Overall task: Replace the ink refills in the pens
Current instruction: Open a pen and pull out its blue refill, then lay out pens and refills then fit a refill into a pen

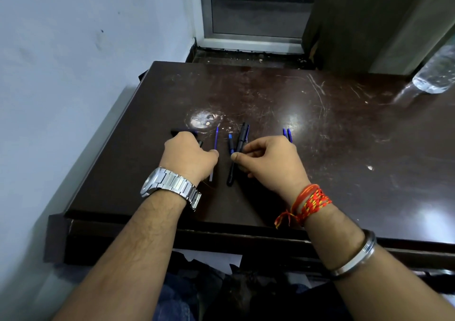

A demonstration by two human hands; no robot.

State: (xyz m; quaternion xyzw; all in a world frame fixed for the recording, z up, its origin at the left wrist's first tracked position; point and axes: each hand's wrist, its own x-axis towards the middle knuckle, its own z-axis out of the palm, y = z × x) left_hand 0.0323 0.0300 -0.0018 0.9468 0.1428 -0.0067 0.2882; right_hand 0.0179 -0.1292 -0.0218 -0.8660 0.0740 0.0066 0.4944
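Evidently unbranded: both hands (267, 157) close over black pens (240, 141).

A plain room, perhaps a home or small office: a scratched dark wooden desk (320, 128) stands against a painted wall (73, 50) beside a metal-framed door (256, 13).

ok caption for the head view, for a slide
Right hand pinching a black pen, left hand beside a blue refill on the table.

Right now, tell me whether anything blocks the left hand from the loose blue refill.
Nothing visible does. The blue refill lies bare on the table, just right of the left hand; the right hand is busy with a black pen.
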